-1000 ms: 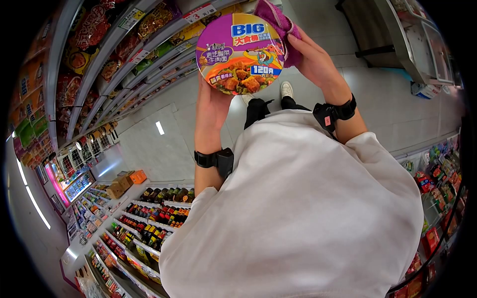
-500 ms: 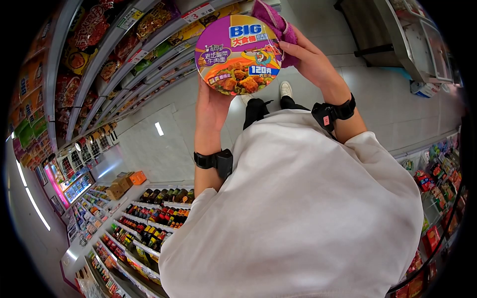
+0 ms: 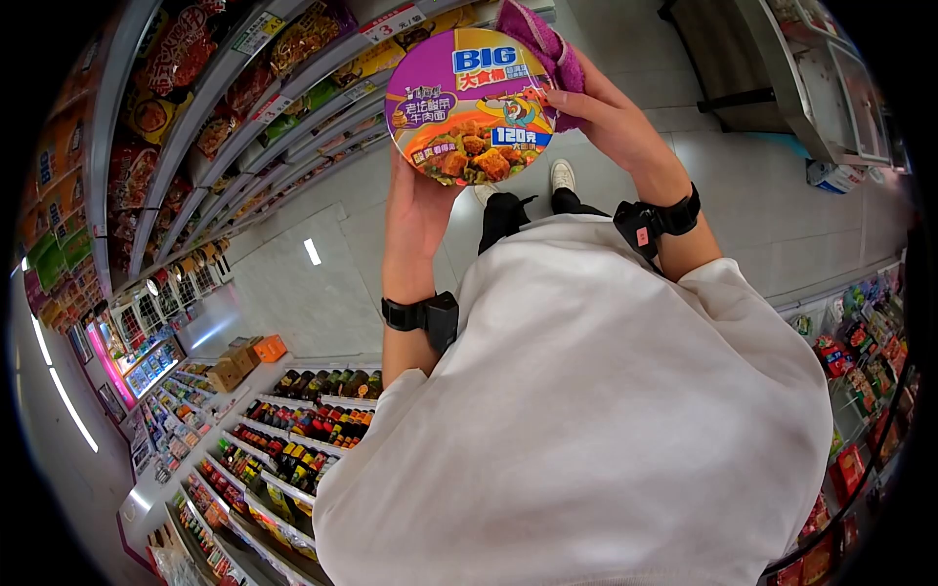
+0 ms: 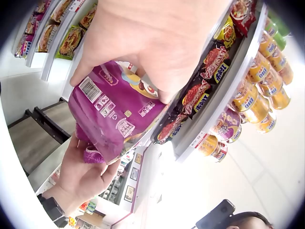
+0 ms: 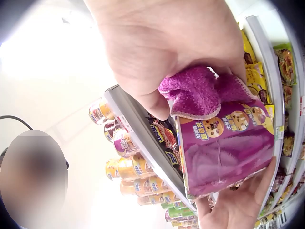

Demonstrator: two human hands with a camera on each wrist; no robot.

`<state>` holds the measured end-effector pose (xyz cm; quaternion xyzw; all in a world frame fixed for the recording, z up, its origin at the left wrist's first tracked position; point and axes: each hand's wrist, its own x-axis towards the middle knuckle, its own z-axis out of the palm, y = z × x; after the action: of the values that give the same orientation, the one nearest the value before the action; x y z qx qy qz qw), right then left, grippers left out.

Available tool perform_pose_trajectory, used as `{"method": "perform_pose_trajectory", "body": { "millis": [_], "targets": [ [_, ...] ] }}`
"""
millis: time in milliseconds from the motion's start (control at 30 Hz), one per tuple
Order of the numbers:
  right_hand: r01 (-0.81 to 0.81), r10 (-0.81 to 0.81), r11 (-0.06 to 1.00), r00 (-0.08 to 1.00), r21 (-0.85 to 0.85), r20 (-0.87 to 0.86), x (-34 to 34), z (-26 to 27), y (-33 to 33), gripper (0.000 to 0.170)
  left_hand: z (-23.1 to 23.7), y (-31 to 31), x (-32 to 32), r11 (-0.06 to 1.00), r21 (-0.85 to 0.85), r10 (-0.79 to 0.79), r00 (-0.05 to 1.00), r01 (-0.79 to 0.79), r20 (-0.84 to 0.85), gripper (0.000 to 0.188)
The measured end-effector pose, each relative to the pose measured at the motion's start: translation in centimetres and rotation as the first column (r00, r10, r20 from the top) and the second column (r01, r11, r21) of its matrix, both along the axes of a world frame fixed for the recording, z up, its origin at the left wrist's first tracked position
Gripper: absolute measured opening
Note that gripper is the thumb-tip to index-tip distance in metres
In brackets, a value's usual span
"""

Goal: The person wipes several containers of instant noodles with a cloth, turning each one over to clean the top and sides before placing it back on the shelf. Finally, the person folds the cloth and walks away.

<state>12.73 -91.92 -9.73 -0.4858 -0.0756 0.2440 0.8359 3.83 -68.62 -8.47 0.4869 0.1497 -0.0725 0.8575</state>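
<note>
A purple instant noodle tub (image 3: pixel 474 107) is held up in front of the chest, its printed lid facing the head camera. My left hand (image 3: pixel 422 210) grips it from the near left side; in the left wrist view, thumb and fingers spread around the purple wall. My right hand (image 3: pixel 620 122) holds a purple cloth (image 3: pixel 535 34) against the tub's right side, with the thumb at the lid's edge. In the right wrist view, the bunched cloth (image 5: pixel 195 93) lies between the hand and the tub wall. Some right fingers are hidden behind the cloth.
Shelves (image 3: pixel 176 166) of bagged noodles with price tags run along the left. Stacked noodle tubs (image 5: pixel 138 174) stand on the shelf top. Lower left, racks of bottles (image 3: pixel 303 420) stand beyond the floor. A metal-sided counter (image 3: pixel 782 88) is at upper right, packaged goods (image 3: pixel 860 371) at far right.
My right hand has slid slightly down the tub's side with the cloth, and its thumb has come onto the lid's edge. The tub has shifted only a little; my left hand keeps its grip.
</note>
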Motion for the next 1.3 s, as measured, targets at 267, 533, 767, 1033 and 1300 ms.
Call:
{"method": "perform_pose_trajectory", "body": {
  "millis": [267, 533, 767, 1033, 1300],
  "targets": [
    [-0.010, 0.011, 1.000, 1.000, -0.023, 0.021, 0.2, -0.1, 0.1, 0.065, -0.1, 0.1, 0.0, 1.000, 0.017, 0.010, 1.000, -0.009, -0.003, 0.058],
    [-0.037, 0.037, 0.999, 0.999, -0.035, 0.009, 0.3, -0.2, 0.2, 0.065, -0.3, 0.3, 0.0, 1.000, -0.008, 0.021, 1.000, -0.021, -0.006, 0.057],
    [-0.081, 0.088, 0.969, 0.996, -0.234, 0.019, -0.1, 0.5, 0.4, 0.064, -1.6, 2.5, -0.5, 0.931, 0.316, -0.140, 0.978, 0.182, -0.152, 0.073],
    [-0.186, 0.115, 0.972, 0.910, -0.146, -0.398, 0.1, -1.7, 1.8, 0.056, -1.1, -0.4, 1.0, 0.987, 0.135, -0.110, 0.974, 0.084, 0.197, 0.103],
    [0.081, -0.089, 0.996, 0.957, -0.039, -0.276, -1.0, -0.5, 3.6, 0.042, -2.7, -0.9, 1.4, 0.963, -0.249, 0.066, 0.987, -0.101, -0.144, 0.078]
  ]
}}
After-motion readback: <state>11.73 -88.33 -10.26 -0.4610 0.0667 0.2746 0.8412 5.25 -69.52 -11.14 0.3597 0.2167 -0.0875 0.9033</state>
